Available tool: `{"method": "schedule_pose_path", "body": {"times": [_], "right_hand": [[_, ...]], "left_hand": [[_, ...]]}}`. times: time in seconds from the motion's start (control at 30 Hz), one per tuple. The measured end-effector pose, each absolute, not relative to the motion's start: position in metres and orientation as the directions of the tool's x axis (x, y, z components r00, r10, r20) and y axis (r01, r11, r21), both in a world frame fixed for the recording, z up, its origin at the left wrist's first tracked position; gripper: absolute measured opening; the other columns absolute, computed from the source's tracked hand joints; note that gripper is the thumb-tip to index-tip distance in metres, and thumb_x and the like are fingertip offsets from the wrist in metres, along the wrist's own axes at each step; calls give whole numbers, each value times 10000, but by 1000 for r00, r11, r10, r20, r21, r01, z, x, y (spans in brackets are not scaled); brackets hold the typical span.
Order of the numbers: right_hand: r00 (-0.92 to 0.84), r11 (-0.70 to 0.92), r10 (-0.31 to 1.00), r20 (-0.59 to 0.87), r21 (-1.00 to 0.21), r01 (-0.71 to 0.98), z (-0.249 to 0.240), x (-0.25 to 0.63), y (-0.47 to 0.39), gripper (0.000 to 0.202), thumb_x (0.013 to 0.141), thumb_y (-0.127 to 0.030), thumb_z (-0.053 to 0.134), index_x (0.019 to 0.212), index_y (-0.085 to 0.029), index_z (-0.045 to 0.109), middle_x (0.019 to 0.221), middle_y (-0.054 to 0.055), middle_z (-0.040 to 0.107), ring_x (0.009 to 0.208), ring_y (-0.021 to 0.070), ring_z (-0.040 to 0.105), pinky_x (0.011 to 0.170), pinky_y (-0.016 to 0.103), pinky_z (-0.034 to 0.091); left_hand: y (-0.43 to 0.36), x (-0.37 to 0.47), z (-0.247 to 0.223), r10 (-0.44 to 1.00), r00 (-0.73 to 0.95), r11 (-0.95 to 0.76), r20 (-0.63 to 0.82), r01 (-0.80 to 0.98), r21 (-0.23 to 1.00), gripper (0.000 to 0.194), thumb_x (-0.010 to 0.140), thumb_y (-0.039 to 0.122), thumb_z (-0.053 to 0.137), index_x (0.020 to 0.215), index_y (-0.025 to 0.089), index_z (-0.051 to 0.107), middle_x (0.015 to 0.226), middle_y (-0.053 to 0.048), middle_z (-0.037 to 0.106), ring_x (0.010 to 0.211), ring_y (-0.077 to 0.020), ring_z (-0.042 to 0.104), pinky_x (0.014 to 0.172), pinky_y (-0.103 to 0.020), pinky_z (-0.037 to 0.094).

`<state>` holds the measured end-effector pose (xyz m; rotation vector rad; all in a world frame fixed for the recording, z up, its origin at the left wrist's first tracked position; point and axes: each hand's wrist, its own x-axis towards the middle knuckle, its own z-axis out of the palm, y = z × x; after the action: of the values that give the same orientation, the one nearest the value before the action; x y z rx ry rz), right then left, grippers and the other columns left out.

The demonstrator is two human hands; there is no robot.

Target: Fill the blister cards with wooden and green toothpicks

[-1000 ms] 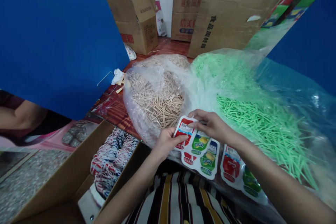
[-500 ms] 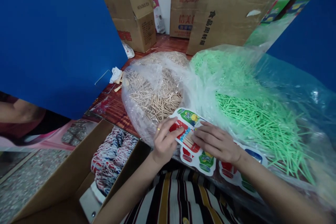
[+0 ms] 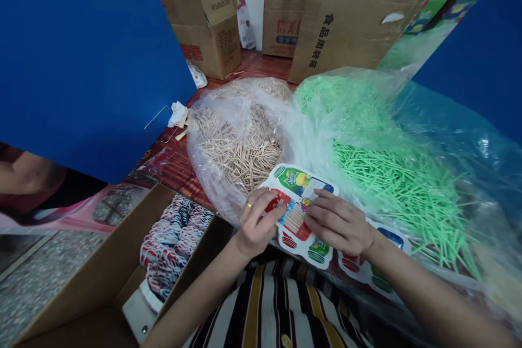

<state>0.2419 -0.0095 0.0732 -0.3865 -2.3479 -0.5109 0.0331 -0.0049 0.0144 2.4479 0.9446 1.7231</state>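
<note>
A white-edged card (image 3: pixel 287 175) with printed cola and lemon soda bottles lies tilted between my two hands. In its red, cola-labelled part sits a row of short beige sticks (image 3: pixel 294 219). My left hand (image 3: pixel 256 224), with a ring on one finger, grips the card's left side, its fingertips on the red part. My right hand (image 3: pixel 341 224) bends over the right side, fingers together against the card and thumb hidden. Under it, more printed cards (image 3: pixel 320 250) lie along the table's near edge. Behind, a clear bag of beige sticks (image 3: pixel 253 157) adjoins a bag of green sticks (image 3: pixel 375 185).
An open carton (image 3: pixel 81 288) at lower left holds stacked printed cards (image 3: pixel 175 250). Cardboard boxes (image 3: pixel 350 22) stand at the back of the red-brown table (image 3: pixel 173 160). Blue panels (image 3: pixel 81 65) flank both sides. Another person's arm (image 3: pixel 28 171) shows at far left.
The card has turned slightly between my hands, and my right fingers have shifted a little, baring more of its blue part and the beige sticks. My left hand keeps its hold.
</note>
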Motion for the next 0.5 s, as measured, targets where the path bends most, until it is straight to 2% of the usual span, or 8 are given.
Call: {"method": "schedule_pose_path", "body": {"times": [0.2, 0.3, 0.5], "right_hand": [[-746, 883, 172, 643, 236, 407, 73, 239, -12, 223, 905, -134, 431, 935, -140, 652, 867, 69, 702, 920, 190, 643, 881, 422, 555], [-758, 883, 177, 628, 238, 404, 72, 237, -15, 206, 903, -142, 448, 933, -145, 651, 867, 56, 707, 933, 178, 642, 915, 401, 544], [-766, 892, 159, 623, 242, 382, 74, 237, -14, 210, 896, -127, 447, 922, -114, 655, 853, 83, 707, 919, 198, 647, 886, 410, 558]], "left_hand": [[-7, 28, 4, 478, 230, -832, 848, 427, 354, 259, 813, 48, 536, 986, 197, 658, 1056, -96, 653, 1054, -227, 588, 840, -434, 553], [-8, 28, 6, 484, 231, -827, 844, 435, 355, 294, 809, 21, 506, 988, 199, 657, 1076, -102, 644, 1065, -224, 587, 848, -433, 554], [-9, 29, 12, 410, 227, -860, 883, 419, 291, 214, 769, 31, 575, 918, 163, 655, 950, -107, 677, 984, -226, 621, 823, -424, 568]]}}
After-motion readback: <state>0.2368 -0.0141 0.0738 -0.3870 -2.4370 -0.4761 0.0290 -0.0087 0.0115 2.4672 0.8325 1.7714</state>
